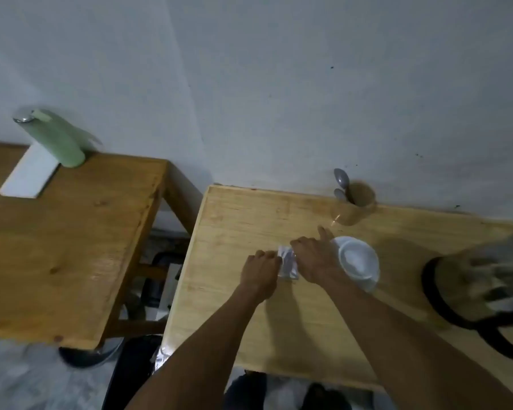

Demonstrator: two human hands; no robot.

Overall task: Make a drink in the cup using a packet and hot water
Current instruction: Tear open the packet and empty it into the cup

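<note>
A small silvery packet (288,264) is held above the light wooden table (234,220), gripped from both sides. My left hand (261,272) pinches its left edge and my right hand (314,257) holds its right side, index finger sticking out. Just right of my right hand a white cup (357,258) stands on a white saucer (370,284). At the far right a clear kettle with a black handle (480,288) stands, blurred and partly cut off by the frame edge.
A brownish tumbler (354,205) with two spoons (341,180) stands at the back near the wall. A darker wooden table (65,244) to the left carries a green bottle (57,139) and a white box (30,174). A gap separates the tables.
</note>
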